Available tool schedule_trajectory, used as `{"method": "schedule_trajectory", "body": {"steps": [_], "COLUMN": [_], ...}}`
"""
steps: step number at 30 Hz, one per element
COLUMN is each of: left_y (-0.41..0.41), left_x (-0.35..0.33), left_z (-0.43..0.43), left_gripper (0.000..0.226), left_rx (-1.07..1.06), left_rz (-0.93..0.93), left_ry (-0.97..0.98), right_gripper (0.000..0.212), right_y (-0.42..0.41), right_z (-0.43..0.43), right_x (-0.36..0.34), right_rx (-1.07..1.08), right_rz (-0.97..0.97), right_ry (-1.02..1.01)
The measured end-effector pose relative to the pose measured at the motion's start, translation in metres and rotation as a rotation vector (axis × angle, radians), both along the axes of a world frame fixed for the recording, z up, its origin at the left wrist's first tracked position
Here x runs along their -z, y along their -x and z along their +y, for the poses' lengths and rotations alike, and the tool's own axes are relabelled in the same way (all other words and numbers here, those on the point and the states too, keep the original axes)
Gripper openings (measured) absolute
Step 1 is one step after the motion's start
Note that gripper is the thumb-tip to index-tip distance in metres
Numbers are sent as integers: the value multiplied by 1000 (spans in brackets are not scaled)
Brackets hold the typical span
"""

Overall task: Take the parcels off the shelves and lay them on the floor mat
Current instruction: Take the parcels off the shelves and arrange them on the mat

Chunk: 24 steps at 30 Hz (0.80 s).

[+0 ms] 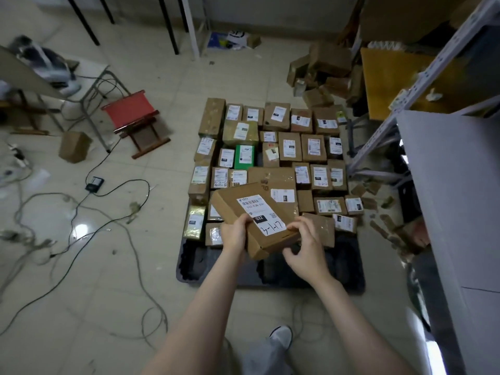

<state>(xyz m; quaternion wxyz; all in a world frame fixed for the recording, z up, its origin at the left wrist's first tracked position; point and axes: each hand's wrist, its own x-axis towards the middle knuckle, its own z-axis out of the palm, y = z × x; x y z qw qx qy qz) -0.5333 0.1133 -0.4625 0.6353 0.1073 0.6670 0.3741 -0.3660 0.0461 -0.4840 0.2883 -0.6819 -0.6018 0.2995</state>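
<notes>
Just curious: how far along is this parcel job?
Labelled parcels already cover most of the floor mat. The left hand and right hand hold one flat box above it. Only the mat's near strip is bare; what's left on the shelves is hidden.

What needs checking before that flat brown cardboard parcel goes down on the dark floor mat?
1. Grip: left hand and right hand both hold the flat brown cardboard parcel with the white label at its near end: ok.
2. Free space: the dark floor mat shows a bare strip along its near edge: ok.
3. Label side: faces up, handwriting readable: ok.
4. Parcel attitude: tilted, held above the rows of laid parcels: not ok for laying flat yet.
5. Weight or fragile contents: cannot tell.
</notes>
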Motion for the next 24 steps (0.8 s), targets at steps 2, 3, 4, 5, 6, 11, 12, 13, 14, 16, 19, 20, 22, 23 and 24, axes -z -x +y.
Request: {"method": "schedule_trajectory", "body": {"steps": [2,3,4,5,6,11,12,13,14,16,19,20,22,23,24], "left_y": [26,39,53,68,78,155,170,184,197,221,251,259,273,278,281], "left_x": [15,23,32,42,48,93,103,112,121,136,158,167,187,199,209], "left_z": [4,6,7,9,8,3,0,-3,-6,-12,-16,-17,-18,-18,-19], "left_gripper": [38,39,39,37,32,24,25,26,26,22,28,38,54,53,49], "left_rx": [-25,-39,-55,-79,-96,-127,-118,-105,-94,-82,-62,-51,16,60,98], "left_rz": [2,1,-3,-13,-22,34,38,43,55,87,174,219,297,323,334], "left_ry": [30,38,44,52,63,171,179,188,203,234,280,295,340,362,374], "right_gripper": [44,43,42,43,47,27,22,20,20,19,12,11,9,10,13], "right_y": [16,25,34,48,54,118,132,146,159,183,211,219,234,241,248], "right_z": [10,15,22,29,32,50,52,52,53,54,59,61,64,65,66], "right_x": [14,20,26,33,37,79,88,98,107,125,148,156,171,179,188], "right_rx": [79,149,228,300,366,425,417,401,375,310,279,283,285,287,288], "right_rz": [118,188,274,384,506,829,824,807,791,770,780,778,765,758,752], "right_ry": [73,127,211,326,442,813,851,886,925,1000,1075,1084,1089,1094,1101]}}
